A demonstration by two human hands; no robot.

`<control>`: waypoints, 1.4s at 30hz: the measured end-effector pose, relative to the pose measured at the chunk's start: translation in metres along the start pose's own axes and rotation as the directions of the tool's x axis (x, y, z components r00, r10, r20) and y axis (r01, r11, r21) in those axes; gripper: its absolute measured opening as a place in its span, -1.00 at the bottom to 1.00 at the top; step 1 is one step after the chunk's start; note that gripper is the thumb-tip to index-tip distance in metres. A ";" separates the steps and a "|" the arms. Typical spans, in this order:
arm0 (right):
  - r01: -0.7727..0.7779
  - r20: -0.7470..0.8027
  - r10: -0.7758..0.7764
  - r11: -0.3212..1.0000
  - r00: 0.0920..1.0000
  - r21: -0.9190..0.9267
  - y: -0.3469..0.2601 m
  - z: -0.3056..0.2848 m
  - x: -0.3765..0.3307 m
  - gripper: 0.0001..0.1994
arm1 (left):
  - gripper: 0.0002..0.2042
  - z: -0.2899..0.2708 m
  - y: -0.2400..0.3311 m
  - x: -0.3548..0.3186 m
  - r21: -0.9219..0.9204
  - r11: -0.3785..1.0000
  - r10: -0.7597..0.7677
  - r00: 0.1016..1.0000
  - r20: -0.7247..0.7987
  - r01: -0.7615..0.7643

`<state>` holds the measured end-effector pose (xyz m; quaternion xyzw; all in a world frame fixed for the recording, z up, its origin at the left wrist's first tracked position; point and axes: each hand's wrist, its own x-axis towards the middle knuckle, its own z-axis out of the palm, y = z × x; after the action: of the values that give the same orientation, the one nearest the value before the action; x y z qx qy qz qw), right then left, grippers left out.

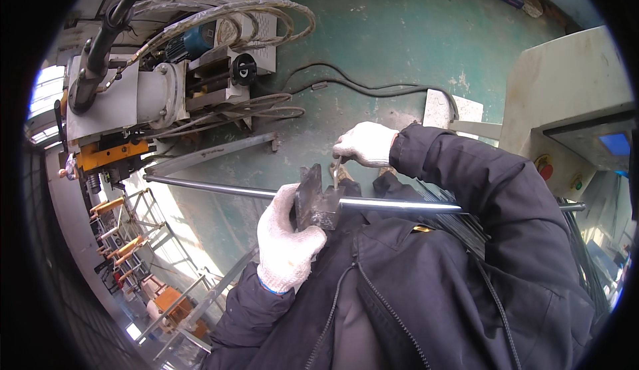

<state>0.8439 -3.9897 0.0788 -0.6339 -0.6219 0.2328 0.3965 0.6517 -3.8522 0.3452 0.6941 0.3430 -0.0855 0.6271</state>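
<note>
Dark block sits mid-view in front of the jacket, at the rod; can't tell if rod runs thru it or just behind. L hand, white glove, wrapped round block's L side & near edge, thumb folded in toward it: firm hold, approx. block-wide. R hand, also gloved, is just beyond block, fingers pinched nearly together on a small metal pc, upright, lower end down at block; can't tell if it's seated.

Rod is long, shiny, runs L to R, partly hidden by L hand & R sleeve. Steel bars lie below it on R, partly covered by the sleeve.

Further out: green floor w/ black cable reaching a white board. Upper L, big machine w/ blue motor, hoses, black handwheel. R edge: grey cabinet w/ red button & lit screen. Lower L, metal rack.
</note>
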 end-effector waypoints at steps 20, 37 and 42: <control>-0.027 0.029 0.029 0.998 0.999 -0.062 -0.003 -0.001 0.003 -0.77 | -0.26 -0.010 0.003 0.000 0.056 0.996 -0.072 0.995 0.064 0.068; -0.119 0.129 0.126 0.991 0.984 -0.061 -0.015 -0.023 -0.016 -0.83 | -0.30 -0.007 0.006 0.003 0.081 0.996 -0.029 0.999 0.043 0.026; -0.300 0.255 0.309 0.951 0.916 -0.074 -0.036 -0.046 -0.026 -0.80 | -0.33 -0.009 0.004 0.004 0.074 0.997 -0.011 0.998 0.056 0.007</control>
<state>0.8553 -4.0283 0.1292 -0.6927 -0.5666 0.3633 0.2589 0.6542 -3.8426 0.3486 0.7126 0.3248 -0.1206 0.6100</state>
